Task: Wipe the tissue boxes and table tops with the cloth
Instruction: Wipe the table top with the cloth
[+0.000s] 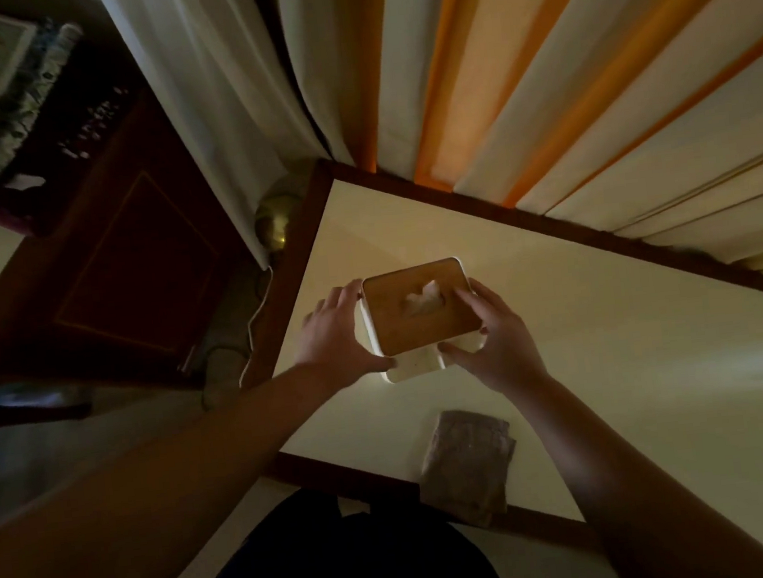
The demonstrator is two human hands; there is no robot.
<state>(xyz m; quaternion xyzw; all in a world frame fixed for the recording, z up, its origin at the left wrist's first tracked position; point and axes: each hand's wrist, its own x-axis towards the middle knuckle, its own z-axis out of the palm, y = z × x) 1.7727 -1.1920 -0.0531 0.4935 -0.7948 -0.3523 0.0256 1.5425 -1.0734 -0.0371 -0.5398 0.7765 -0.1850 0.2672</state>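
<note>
Dim room, striped curtains (537, 84) behind a pale table (615, 382) with a dark wood edge. On it stands the tissue box (420, 317), white body under a stiff brown lid, tissue poking out. Left hand (335, 336) grips its left side, right hand (493, 338) its right, thumbs round the near corners. It looks light, rigid, smooth enough to slip, so holding the walls suits it. Nearer than the box lies the folded cloth (471, 463), soft, at the table's edge, untouched
</note>
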